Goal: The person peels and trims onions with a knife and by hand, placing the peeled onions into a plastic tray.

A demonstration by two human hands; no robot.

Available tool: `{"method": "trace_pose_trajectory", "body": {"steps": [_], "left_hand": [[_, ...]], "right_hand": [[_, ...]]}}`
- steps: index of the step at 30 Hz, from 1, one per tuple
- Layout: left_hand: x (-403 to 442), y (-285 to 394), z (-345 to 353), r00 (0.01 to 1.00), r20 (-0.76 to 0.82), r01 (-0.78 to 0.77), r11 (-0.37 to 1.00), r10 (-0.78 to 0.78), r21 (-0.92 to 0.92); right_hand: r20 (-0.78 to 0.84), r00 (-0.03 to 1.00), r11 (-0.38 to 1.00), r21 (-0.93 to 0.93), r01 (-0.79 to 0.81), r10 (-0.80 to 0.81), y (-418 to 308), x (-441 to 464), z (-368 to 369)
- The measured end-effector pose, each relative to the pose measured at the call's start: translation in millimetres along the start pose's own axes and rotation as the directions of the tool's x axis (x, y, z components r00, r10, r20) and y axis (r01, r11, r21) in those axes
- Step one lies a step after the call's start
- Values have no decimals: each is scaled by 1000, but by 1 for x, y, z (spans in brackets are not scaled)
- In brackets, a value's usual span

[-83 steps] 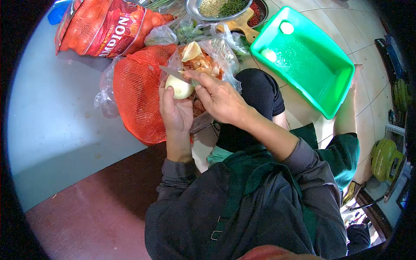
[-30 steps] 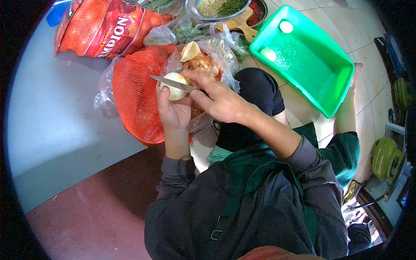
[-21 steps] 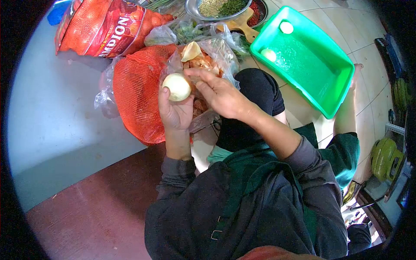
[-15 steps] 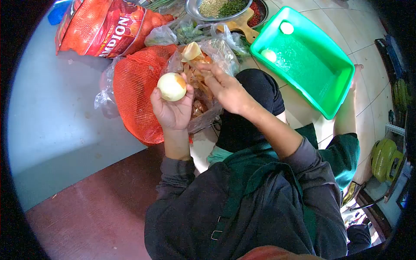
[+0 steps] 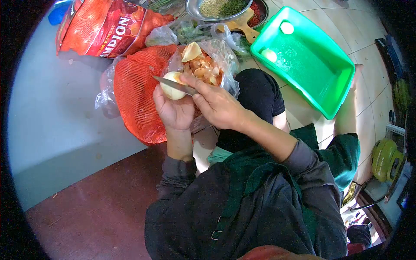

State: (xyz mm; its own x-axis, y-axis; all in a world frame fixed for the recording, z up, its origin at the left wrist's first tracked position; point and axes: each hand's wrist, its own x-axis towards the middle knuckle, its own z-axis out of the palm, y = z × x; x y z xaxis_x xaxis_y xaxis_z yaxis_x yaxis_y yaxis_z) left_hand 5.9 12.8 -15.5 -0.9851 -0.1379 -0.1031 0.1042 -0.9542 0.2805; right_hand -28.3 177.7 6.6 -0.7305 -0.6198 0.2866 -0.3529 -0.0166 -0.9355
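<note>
A pale peeled onion (image 5: 170, 89) rests in my left hand (image 5: 175, 110), whose fingers curl round its far side. My right hand (image 5: 219, 102) is closed on a knife (image 5: 175, 85), the blade lying across the onion's upper face. A little brown-orange skin shows on the onion by my right fingertips. Just beyond my hands, a clear plastic bag (image 5: 229, 78) holds loose onion skins (image 5: 203, 69). To the left of the onion, an orange mesh bag (image 5: 138, 95) lies slumped.
Two pale onions (image 5: 287, 28) (image 5: 269, 55) sit in a green tub (image 5: 323, 104) at the right. At the back are a full onion sack (image 5: 117, 28), a metal bowl (image 5: 199, 16) and a wooden board (image 5: 247, 30). A green gas cylinder (image 5: 385, 160) stands far right.
The onion has turned in my left hand. My right hand has come back to it from over the skins, and the knife blade, hidden half a second ago, now lies across the onion.
</note>
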Motion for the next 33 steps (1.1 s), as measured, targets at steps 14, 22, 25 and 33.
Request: {"method": "trace_pose_trajectory", "body": {"steps": [14,22,25,33], "left_hand": [[-2,-3,1,1000,-7,-8,996,9,85],[1,-5,-2,999,-54,1,998,2,58],[2,-3,-3,999,4,39,999,-39,13],[-5,-14,19,989,-117,-63,975,89,211]], "right_hand": [[72,990,992,40,-122,118,2,2,-7],[-116,991,992,-109,55,-68,12,0,7],[-122,992,996,-77,35,-44,18,1,6],[-40,997,997,36,-64,66,13,2,-7]]}}
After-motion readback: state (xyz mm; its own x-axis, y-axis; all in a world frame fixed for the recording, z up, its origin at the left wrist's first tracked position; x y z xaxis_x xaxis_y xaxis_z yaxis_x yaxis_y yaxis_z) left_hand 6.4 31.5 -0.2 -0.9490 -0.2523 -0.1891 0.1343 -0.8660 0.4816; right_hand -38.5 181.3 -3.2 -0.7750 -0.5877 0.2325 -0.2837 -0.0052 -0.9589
